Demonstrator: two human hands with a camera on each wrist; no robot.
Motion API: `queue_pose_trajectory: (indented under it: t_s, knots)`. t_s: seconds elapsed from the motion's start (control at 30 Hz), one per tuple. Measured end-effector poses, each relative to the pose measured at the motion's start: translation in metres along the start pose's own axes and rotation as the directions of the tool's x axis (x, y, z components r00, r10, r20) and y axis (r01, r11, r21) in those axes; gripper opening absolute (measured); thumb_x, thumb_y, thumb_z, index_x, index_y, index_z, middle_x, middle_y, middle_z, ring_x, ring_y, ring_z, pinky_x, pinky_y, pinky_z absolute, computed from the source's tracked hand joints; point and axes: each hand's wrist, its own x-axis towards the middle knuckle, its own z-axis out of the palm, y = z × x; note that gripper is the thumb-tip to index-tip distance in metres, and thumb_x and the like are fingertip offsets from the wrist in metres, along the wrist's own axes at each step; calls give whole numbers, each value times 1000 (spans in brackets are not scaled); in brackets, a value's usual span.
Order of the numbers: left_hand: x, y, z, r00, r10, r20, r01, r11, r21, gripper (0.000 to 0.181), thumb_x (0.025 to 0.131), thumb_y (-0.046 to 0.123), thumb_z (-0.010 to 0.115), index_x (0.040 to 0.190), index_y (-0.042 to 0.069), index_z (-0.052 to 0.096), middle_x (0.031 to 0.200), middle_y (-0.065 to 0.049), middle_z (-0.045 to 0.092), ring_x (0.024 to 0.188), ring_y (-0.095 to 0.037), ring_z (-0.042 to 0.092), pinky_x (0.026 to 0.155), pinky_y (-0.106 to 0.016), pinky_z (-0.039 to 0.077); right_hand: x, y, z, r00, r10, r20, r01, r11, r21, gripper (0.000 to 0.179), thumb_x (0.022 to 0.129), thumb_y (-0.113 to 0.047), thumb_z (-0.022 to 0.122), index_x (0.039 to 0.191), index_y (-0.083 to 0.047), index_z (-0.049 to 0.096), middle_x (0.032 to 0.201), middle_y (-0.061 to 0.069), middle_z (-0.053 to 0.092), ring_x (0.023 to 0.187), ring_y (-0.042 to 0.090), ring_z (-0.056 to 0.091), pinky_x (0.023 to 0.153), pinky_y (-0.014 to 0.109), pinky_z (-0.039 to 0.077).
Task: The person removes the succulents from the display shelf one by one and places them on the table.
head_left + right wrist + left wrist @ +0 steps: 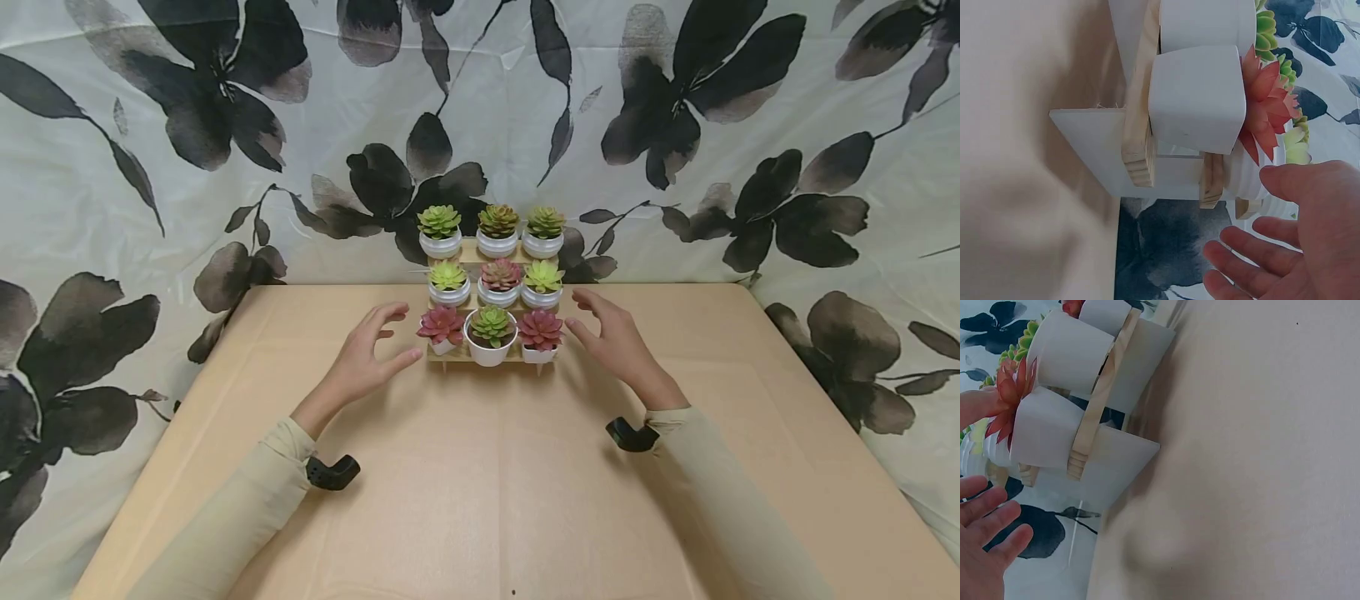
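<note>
A three-tier wooden plant stand (471, 252) with white side panels (1092, 140) stands at the far side of the table. Small potted succulents fill its tiers, three to a row. In front, a green succulent (491, 326) in a round white pot sits between a red one (441, 326) at left and another red one (540, 330) at right. My left hand (365, 352) is beside the stand's left side, fingers spread and holding nothing. My right hand (617, 340) hovers by the right side, thumb near the front red succulent, fingers loosely extended and holding nothing.
The light wooden table (450, 500) stretches toward me on both sides of the stand. Behind it hangs a white cloth (525, 125) with dark printed flowers, close to the back row. A black wrist camera (333, 472) is strapped at the left cuff, another (632, 435) at the right.
</note>
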Motion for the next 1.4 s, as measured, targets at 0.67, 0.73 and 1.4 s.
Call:
queue_pose_trajectory:
  t_s: [0.67, 0.73, 1.4]
  knots:
    - [3, -1, 8, 999, 10, -35, -13, 996, -90, 66, 81, 20, 79, 137, 7, 47, 136, -11, 52, 126, -25, 52, 101, -43, 53, 8, 2, 7, 999, 1, -40, 1, 999, 48, 45, 96, -18, 60, 136, -1, 48, 132, 21, 58, 121, 37, 57, 103, 56, 47]
    - [3, 0, 8, 999, 8, -40, -12, 994, -108, 65, 81, 19, 79, 136, 7, 47, 136, -12, 53, 126, -26, 53, 101, -43, 53, 9, 1, 7, 999, -2, -43, 5, 998, 58, 45, 96, -18, 60, 136, -1, 48, 132, 21, 58, 120, 37, 58, 103, 56, 48]
    - [8, 1, 21, 997, -20, -71, 9, 989, -147, 64, 78, 18, 81, 133, 7, 51, 132, -14, 55, 122, -24, 56, 99, -36, 55, 16, 3, 17, 997, 43, -65, -32, 987, 156, 41, 95, -12, 61, 133, 1, 51, 130, 23, 58, 118, 38, 59, 107, 51, 46]
